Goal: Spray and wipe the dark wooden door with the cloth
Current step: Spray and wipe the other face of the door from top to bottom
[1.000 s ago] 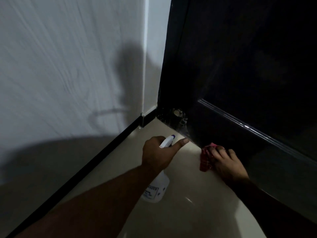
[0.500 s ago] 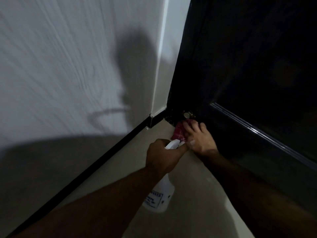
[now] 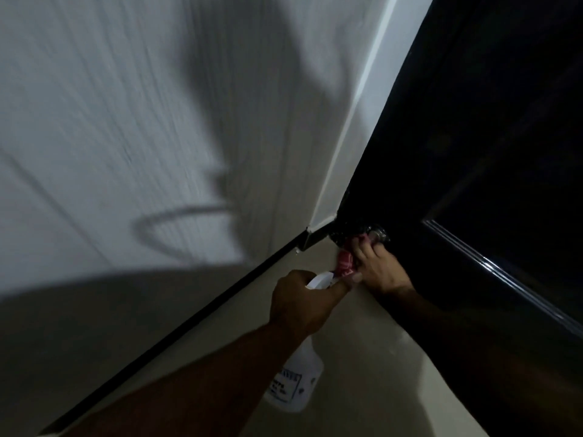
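Down low over the floor [image 3: 362, 367], the left hand [image 3: 299, 305] has its grip wrapped round the bottle [image 3: 298, 384], and just past it the right hand [image 3: 380, 274] pinches the cloth [image 3: 345, 263] against the door [image 3: 473, 152]'s bottom corner, so I'd say mid-wipe, next up firm strokes along that bottom edge.

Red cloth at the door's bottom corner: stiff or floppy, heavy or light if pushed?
Probably floppy: the cloth is bunched in folds under the right hand, with no shape of its own. Likely light, since that hand alone pins it to the door. Pushed, it should crumple rather than slide neatly.
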